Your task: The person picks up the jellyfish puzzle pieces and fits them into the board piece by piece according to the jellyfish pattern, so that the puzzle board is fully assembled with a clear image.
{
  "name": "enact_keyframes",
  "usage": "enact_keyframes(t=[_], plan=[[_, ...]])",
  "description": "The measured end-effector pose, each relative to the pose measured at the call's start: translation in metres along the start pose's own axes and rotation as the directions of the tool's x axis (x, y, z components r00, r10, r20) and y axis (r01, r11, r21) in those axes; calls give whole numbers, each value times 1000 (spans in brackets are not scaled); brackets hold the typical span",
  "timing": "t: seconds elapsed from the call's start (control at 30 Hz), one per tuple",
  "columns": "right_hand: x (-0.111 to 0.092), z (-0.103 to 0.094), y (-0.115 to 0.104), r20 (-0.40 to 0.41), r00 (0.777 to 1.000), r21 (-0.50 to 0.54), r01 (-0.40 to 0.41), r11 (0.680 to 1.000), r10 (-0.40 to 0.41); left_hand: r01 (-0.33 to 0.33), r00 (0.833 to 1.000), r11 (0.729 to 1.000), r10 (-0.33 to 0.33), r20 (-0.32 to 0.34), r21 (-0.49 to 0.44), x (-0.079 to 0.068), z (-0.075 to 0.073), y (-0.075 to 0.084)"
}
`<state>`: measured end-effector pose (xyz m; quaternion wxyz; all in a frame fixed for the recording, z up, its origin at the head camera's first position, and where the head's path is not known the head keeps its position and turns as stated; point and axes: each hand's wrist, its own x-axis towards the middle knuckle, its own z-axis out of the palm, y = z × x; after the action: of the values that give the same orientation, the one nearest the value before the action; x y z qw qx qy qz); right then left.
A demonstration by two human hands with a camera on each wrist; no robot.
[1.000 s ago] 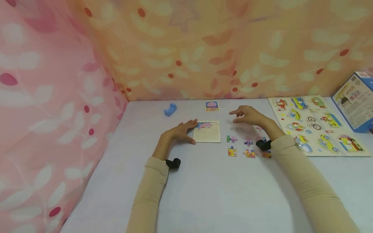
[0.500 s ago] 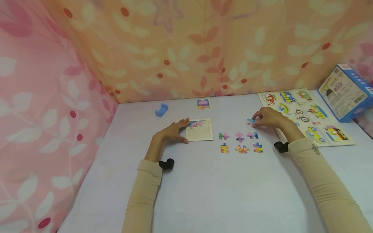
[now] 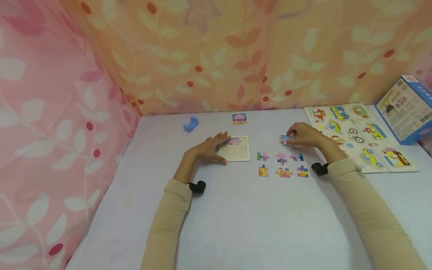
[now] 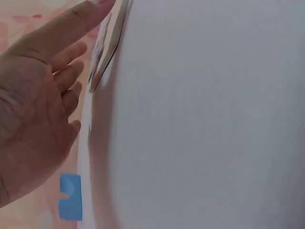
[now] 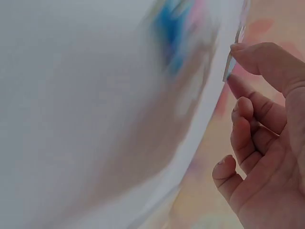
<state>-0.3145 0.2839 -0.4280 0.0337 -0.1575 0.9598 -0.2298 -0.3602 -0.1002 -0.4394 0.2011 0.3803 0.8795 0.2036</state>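
My right hand [image 3: 305, 134] pinches a blue and pink jigsaw piece [image 3: 284, 140] between thumb and index finger, slightly above the white table. In the right wrist view the piece [image 5: 228, 67] shows edge-on at the fingertips. My left hand [image 3: 208, 148] spreads around the left side of a small square puzzle tray [image 3: 239, 156], thumb at the near corner and fingers at the far one. Several joined pieces [image 3: 233, 141] fill part of the tray's far edge. Two rows of loose jigsaw pieces [image 3: 281, 158] lie right of the tray, nearer than my right hand.
Behind the tray lies a small picture card [image 3: 239, 118]. A blue plastic block [image 3: 191, 124] sits at the back left. On the right are a vehicle puzzle board [image 3: 352, 135] and a blue-and-white box [image 3: 406, 108]. Patterned cloth [image 3: 202, 67] hangs behind the table.
My right hand reached right to the back row of loose pieces, took a jigsaw piece and lifted it, moving slightly left toward the tray. My left hand stays at the tray; the head view shifted.
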Motion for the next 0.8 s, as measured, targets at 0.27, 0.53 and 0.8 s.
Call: enact_keyframes(t=[0.27,0.53,0.8], plan=[[39,22,-54,10,991,53,132,990,-133,21,997,996,-27,66,85,10,5,8],[63,39,-90,57,991,10,121,993,-121,61,996,994,-66,53,86,8,4,6],[75,50,-102,73,992,-12,106,994,-105,51,999,998,-51,4,44,7,7,1]])
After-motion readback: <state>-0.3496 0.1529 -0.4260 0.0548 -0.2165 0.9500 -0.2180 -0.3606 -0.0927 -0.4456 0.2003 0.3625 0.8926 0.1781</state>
